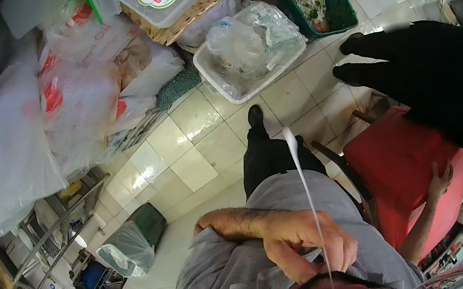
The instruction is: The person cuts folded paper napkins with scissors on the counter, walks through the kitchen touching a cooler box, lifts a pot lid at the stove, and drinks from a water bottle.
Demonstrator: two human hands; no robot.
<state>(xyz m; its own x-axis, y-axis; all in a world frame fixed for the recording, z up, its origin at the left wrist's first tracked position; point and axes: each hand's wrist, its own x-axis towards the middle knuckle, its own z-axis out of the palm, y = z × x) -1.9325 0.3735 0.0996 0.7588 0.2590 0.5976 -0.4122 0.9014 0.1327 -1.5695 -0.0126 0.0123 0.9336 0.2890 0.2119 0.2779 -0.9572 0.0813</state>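
Observation:
My left hand (306,244) is bent across my chest near the collar of my grey shirt (228,282). Its fingers are curled closed, and what they may hold is hidden. A thin white cord (305,187) with a thicker white end runs in front of this hand; I cannot tell whether the fingers grip it. Off to the right, my right hand (441,180) rests against a red chair (388,151), fingers apart and holding nothing.
A person in black trousers (409,52) is at the right. Ahead sit a white tub (222,83) of plastic bags and a green bin (348,22) of food scraps. Filled plastic bags (79,89) crowd the left; a lined dark-green bin (151,225) lies below them on the tiled floor (200,137).

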